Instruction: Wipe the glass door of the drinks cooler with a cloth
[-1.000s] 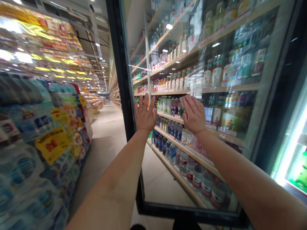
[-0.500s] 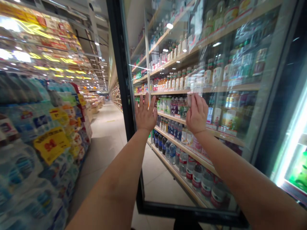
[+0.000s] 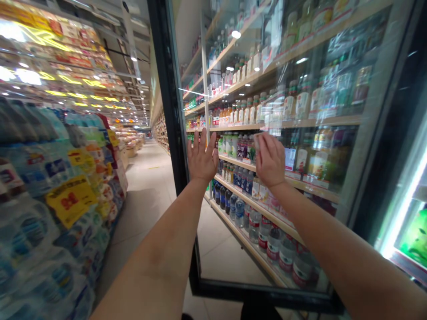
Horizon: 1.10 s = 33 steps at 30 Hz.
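Mid-frame, your left hand (image 3: 203, 156) rests spread-fingered on the glass door (image 3: 233, 104); your right hand (image 3: 271, 161), fingers bent together, pinches a pale cloth (image 3: 256, 141) at mid-pane, seemingly mid-wipe; what's left doesn't show.

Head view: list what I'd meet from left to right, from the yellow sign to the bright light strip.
Yellow sign → aisle floor → left post of the black door frame → left hand → small pale cloth-like piece → right hand → bright light strip.

A yellow sign (image 3: 71, 201) fronts stacked bottled drinks (image 3: 28, 229).
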Motion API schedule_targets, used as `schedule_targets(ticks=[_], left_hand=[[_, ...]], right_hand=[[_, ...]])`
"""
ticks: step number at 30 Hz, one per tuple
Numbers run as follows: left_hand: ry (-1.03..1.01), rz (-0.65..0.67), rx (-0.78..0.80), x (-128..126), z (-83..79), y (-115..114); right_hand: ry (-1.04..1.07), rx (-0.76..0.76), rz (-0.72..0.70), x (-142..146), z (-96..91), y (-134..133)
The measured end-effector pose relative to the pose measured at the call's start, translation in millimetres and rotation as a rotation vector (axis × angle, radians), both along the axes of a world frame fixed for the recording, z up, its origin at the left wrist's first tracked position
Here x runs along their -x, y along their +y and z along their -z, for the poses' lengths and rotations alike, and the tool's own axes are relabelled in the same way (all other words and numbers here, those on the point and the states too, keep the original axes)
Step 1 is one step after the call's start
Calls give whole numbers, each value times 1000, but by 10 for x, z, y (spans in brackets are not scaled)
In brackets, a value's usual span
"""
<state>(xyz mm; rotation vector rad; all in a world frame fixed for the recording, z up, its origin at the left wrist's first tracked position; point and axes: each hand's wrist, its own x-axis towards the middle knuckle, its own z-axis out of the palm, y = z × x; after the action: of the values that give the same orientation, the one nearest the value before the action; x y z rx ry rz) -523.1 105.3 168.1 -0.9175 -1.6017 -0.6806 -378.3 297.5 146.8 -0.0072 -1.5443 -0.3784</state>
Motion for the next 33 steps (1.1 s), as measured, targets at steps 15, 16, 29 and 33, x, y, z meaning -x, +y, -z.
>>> schedule_targets(ticks=[15,16,29,33], left_hand=[[-7,-27,9,-6,1,-4],[-6,-23,7,-4,2,-6],[-36,16,1,-33,2,-5],[-47,-14,9,-45,2,-12]], right_hand=[[4,58,-14,20,91,-57],[46,96,-21,28,91,-61],[-35,22,-16,19,172,-107],[-29,-10,-8,29,194,-118]])
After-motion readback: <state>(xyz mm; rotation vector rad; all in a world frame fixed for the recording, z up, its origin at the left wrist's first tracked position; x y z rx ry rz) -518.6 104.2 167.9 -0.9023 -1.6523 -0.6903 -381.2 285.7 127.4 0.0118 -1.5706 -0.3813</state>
